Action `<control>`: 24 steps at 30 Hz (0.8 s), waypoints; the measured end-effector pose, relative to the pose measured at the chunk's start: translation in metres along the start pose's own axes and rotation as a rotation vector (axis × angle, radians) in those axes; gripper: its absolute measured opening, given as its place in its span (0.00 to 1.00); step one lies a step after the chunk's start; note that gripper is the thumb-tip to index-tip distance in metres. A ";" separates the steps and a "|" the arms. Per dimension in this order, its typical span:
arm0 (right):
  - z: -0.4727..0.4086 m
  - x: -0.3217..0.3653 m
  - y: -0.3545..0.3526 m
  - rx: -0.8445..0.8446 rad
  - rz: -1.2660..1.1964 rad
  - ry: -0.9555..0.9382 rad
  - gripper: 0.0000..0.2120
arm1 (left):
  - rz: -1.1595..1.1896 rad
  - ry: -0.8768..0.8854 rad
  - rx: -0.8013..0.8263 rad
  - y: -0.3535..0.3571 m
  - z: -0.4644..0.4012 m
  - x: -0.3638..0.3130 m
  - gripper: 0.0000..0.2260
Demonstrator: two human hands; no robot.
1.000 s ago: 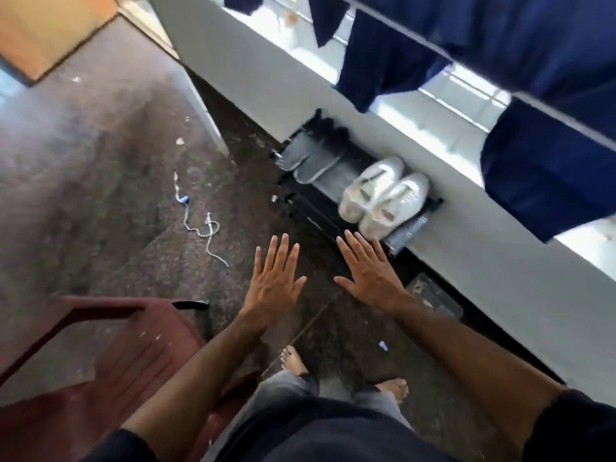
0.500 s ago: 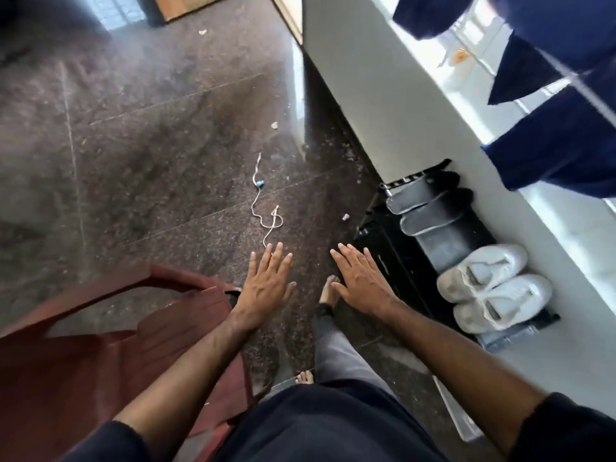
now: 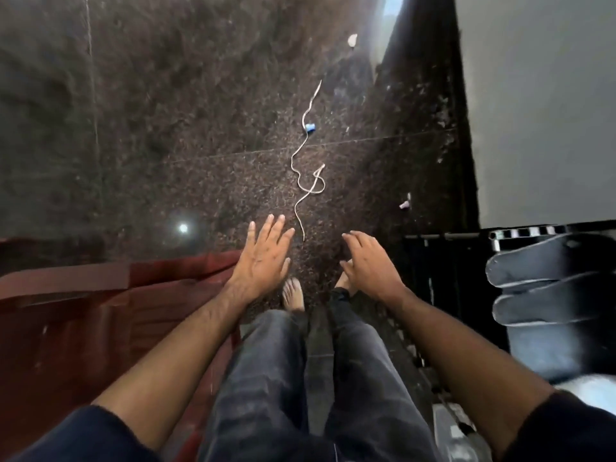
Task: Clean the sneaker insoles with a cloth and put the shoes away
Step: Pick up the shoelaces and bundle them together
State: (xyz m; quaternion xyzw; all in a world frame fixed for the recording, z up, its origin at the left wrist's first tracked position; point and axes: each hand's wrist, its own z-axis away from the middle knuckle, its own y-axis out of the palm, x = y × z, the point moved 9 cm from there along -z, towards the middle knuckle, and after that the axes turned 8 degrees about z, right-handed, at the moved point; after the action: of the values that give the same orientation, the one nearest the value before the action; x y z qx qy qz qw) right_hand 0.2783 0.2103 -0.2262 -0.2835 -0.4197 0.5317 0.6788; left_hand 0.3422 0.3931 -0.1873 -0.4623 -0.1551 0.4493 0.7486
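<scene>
Now both hands are empty, shoes not yet taken.
Left hand (image 3: 263,258) and right hand (image 3: 370,265) hover with fingers spread (holding nothing); next, I think, reach the shoe rack (image 3: 450,295).

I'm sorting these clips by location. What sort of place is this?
Probably a room in a home: polished dark stone floor, a low black shoe rack holding dark shoes against the wall, and a red plastic chair.

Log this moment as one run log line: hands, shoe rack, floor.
left hand open, empty | right hand open, empty | dark shoes on rack | white cord on floor | red chair at left
</scene>
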 end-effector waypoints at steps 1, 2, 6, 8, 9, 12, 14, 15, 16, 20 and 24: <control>-0.021 -0.005 0.010 0.000 -0.025 0.019 0.31 | 0.012 -0.010 0.006 0.012 -0.019 0.008 0.30; -0.041 -0.011 0.023 0.003 -0.045 0.037 0.30 | 0.024 -0.009 0.007 0.025 -0.040 0.015 0.30; -0.123 -0.023 0.094 0.042 -0.083 0.060 0.28 | 0.033 -0.006 0.061 0.099 -0.125 0.051 0.30; -0.162 -0.027 0.138 0.086 -0.132 0.089 0.26 | 0.027 -0.026 0.090 0.142 -0.165 0.075 0.29; -0.182 -0.027 0.160 0.108 -0.150 0.104 0.26 | 0.016 -0.031 0.093 0.164 -0.183 0.087 0.29; -0.238 -0.024 0.231 0.180 -0.219 0.150 0.21 | 0.020 -0.030 0.139 0.229 -0.229 0.122 0.28; -0.272 -0.021 0.278 0.222 -0.261 0.173 0.14 | 0.055 -0.020 0.166 0.272 -0.258 0.142 0.29; -0.287 -0.021 0.299 0.236 -0.277 0.191 0.11 | 0.069 -0.011 0.181 0.291 -0.270 0.150 0.29; -0.300 -0.021 0.318 0.244 -0.290 0.213 0.09 | 0.076 0.002 0.194 0.310 -0.281 0.157 0.29; -0.335 -0.027 0.381 0.251 -0.310 0.355 0.10 | 0.128 0.058 0.247 0.376 -0.313 0.174 0.31; -0.353 -0.039 0.414 0.249 -0.256 0.454 0.15 | 0.207 0.054 0.262 0.418 -0.331 0.187 0.32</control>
State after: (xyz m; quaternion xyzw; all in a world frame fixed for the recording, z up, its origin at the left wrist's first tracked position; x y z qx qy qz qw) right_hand 0.3821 0.3076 -0.7522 -0.2546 -0.2210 0.4121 0.8465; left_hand 0.4380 0.4336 -0.7433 -0.3863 -0.0265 0.5277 0.7561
